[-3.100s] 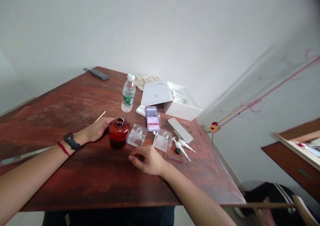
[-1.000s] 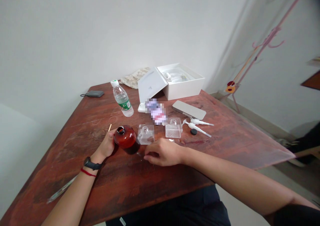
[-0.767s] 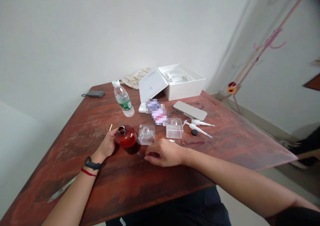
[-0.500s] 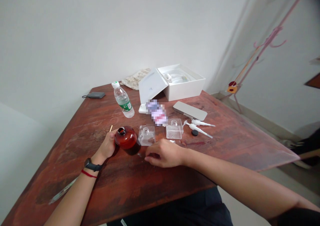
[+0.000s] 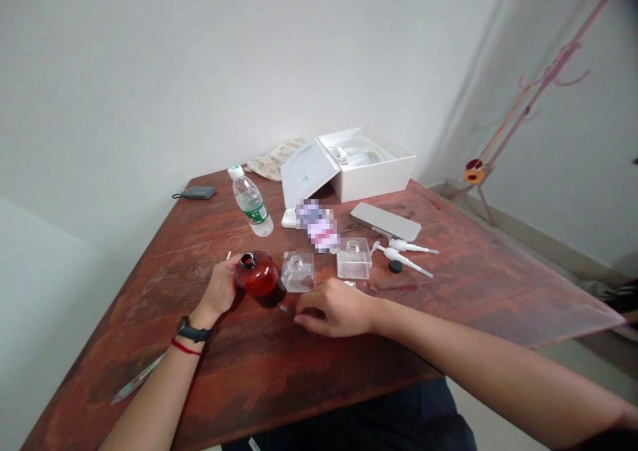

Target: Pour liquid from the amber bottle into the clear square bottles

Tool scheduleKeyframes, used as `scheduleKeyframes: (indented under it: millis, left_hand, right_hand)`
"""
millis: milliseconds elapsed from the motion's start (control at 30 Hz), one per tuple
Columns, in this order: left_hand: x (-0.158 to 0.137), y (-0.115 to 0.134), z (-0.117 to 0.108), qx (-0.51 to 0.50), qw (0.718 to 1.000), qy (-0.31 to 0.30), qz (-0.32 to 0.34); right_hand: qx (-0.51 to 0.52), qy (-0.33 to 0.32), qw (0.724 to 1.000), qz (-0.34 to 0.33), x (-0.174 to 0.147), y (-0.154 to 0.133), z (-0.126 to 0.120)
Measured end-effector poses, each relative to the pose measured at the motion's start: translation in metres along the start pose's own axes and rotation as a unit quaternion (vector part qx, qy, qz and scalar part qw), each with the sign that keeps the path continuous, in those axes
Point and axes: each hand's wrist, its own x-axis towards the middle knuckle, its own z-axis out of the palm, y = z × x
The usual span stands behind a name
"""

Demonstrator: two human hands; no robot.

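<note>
My left hand [image 5: 222, 290] rests on the table and cups the left side of a round amber glass bottle [image 5: 258, 275] with an open neck. My right hand [image 5: 339, 307] lies knuckles up on the wooden table [image 5: 309, 364], fingers curled under, just in front of two clear square glass bottles [image 5: 298, 271] [image 5: 353, 258]. Whether the right fingers pinch anything is hidden. A thin wooden stick [image 5: 228, 255] pokes out behind my left hand.
Behind stand a plastic water bottle [image 5: 252, 200], an open white box [image 5: 349, 164], a silver flat case [image 5: 385, 221], two white pump heads [image 5: 406, 252], a small black cap [image 5: 395, 266], a grey device [image 5: 198, 192] and a cloth [image 5: 272, 159]. A long thin object [image 5: 137, 379] lies at the left edge.
The view has swung from the right to the left side of the table. Both hands keep their places: left on the amber bottle, right curled in front of the clear bottles.
</note>
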Motion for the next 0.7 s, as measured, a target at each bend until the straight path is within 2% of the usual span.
scheduleKeyframes:
  millis: [133,333,533,700]
  left_hand:
    - [-0.0009,0.0018,0.0001,0.043,0.998,-0.016,0.034]
    - [-0.0039,0.0056,0.0007,0.064,0.995,0.045,0.06]
    - [-0.001,0.0033,0.0057,-0.005,0.99,0.132,0.058]
    - [0.0059,-0.003,-0.0003,-0.092,0.979,0.18,0.002]
  right_hand:
    - [0.004,0.003,1.0,-0.003,0.0002,0.0009,0.0009]
    - [0.003,0.003,1.0,-0.004,0.0,-0.0006,-0.0009]
    - [-0.004,0.002,1.0,0.004,0.0,-0.0026,-0.0028]
    - [0.003,-0.001,1.0,0.002,0.0001,-0.0022,-0.0024]
